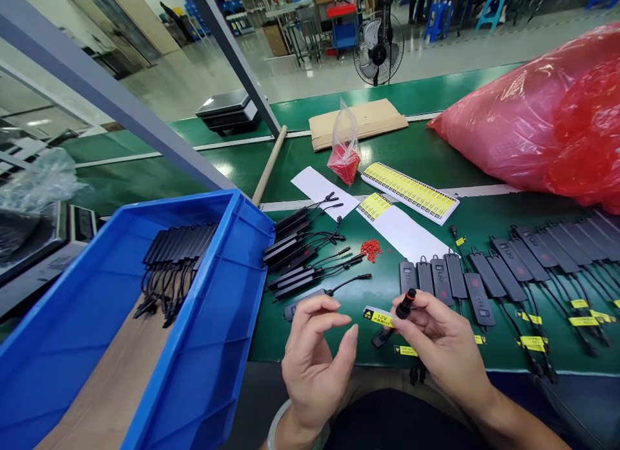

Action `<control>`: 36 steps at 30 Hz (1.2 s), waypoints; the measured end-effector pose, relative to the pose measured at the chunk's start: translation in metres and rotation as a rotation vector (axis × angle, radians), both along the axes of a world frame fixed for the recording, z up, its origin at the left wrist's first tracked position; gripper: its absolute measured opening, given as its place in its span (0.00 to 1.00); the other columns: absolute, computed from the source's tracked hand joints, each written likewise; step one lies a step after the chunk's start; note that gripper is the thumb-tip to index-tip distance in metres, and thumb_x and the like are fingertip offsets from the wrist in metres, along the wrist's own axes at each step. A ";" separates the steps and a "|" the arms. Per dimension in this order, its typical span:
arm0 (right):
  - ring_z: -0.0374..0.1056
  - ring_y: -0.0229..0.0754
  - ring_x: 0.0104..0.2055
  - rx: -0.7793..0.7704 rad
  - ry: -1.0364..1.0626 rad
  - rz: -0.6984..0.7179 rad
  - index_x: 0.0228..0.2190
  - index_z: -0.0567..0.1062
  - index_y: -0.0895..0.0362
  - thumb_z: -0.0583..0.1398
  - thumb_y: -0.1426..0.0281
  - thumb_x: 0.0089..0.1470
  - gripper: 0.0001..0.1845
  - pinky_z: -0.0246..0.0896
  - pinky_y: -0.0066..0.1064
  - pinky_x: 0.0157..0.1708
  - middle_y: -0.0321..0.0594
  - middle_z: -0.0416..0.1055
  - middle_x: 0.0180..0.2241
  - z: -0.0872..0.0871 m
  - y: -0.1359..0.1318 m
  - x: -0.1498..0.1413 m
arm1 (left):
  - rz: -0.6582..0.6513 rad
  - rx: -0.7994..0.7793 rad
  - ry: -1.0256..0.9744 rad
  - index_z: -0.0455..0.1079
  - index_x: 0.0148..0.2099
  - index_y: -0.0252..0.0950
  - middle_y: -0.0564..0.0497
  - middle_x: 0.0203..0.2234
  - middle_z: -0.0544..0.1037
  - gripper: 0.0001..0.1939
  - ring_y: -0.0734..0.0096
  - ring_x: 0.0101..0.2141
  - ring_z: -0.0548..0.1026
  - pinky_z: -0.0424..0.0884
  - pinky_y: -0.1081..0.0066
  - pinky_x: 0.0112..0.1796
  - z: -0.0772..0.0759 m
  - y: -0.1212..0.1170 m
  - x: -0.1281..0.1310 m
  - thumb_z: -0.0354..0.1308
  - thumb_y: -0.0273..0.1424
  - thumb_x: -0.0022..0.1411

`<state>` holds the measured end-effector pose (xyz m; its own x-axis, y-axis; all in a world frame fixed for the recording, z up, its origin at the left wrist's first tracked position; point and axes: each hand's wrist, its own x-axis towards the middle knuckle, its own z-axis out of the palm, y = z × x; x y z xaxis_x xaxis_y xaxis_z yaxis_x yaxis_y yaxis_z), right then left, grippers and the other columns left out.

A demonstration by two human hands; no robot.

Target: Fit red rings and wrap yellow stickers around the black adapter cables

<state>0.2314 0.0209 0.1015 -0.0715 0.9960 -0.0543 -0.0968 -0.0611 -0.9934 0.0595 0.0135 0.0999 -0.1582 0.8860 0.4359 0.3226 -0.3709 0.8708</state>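
Observation:
My right hand (443,343) pinches a black cable connector (405,303) whose cable carries a yellow 12V label (378,317). My left hand (314,353) hovers just left of it, fingers curled but apart, holding nothing. Both hands are over the near edge of the green table (426,156). A row of black flat modules with labelled cables (484,279) lies to the right. Another stack of black modules (300,253) lies left of a small pile of red rings (372,248).
A blue bin (227,295) at the left holds several black modules (177,250). Yellow label sheets (411,190) and a small clear bag of red parts (345,150) lie farther back. A big red plastic bag (542,121) fills the right rear. Cardboard (358,122) and a fan (378,48) stand beyond.

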 end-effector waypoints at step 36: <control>0.74 0.33 0.32 0.009 0.040 0.006 0.37 0.75 0.51 0.64 0.70 0.56 0.05 0.72 0.19 0.34 0.32 0.74 0.33 -0.006 0.003 -0.001 | -0.106 0.032 0.122 0.70 0.36 0.37 0.49 0.40 0.64 0.09 0.69 0.42 0.66 0.65 0.70 0.45 0.004 -0.004 0.007 0.58 0.18 0.59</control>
